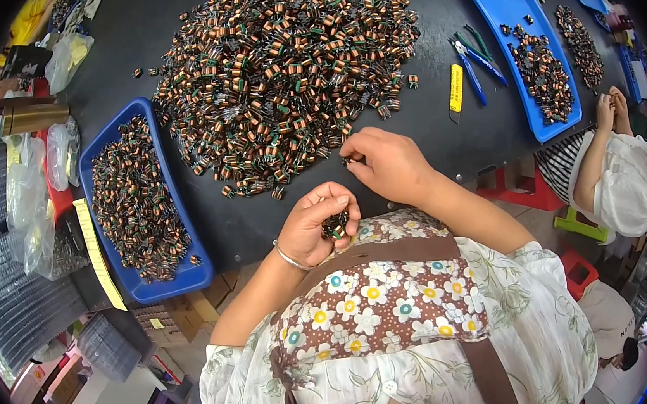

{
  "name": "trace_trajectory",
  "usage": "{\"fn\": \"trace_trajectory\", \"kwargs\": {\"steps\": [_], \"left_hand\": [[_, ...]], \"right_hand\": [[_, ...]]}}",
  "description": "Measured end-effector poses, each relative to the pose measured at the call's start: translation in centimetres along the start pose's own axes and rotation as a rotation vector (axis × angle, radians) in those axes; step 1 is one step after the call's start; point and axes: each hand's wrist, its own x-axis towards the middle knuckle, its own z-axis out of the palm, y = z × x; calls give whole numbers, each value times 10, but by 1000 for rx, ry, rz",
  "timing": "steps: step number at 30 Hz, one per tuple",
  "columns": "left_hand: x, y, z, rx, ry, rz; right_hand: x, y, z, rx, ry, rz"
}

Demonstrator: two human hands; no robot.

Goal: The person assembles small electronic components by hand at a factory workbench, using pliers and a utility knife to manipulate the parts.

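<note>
L hand [305, 229], nr view ctr, was curled round a sm. handful of coils [336, 224], thumb over the top; a silver bangle [291, 258] ringed that wrist. R hand [394, 165], approx. 2 o'clk from L, was narrow: thumb & fingertips pinched on a small dark part [345, 162], too tiny to ID, just off the main pile's lower edge.

Main pile [288, 81] of coils, copper/black/green pcs, was heaped at 12 o'clk on the dark worktop [451, 151]. Dark-blue tray [176, 284] at 9 o'clk was also full of coils; a yellow paper strip [99, 255] ran along its 8 o'clk side, w/ clear bags [33, 222] farther out.

At 2 o'clk a yellow knife [455, 89], blue-handled pliers [473, 78] & a green-handled tool [479, 41] lay close tog.; beyond them was a lighter-blue tray [500, 10], part-filled w/ coils, & just past it a smaller pile [580, 49]. Btwn 2 & 3 o'clk, another person's hands [605, 111] were raised, well apart; couldn't tell what they held.
</note>
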Motion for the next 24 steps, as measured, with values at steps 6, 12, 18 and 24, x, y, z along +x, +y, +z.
{"fn": "trace_trajectory", "kwargs": {"steps": [6, 12, 18, 24], "left_hand": [[-3, 7, 23, 99, 308, 90], [3, 4, 20, 166, 275, 114], [1, 2, 21, 191, 300, 144], [3, 1, 24, 239, 312, 140]], "right_hand": [[-6, -2, -15, 590, -306, 353], [-10, -13, -19, 855, -300, 384], [3, 24, -32, 111, 85, -6], [13, 44, -29, -99, 191, -92]]}}
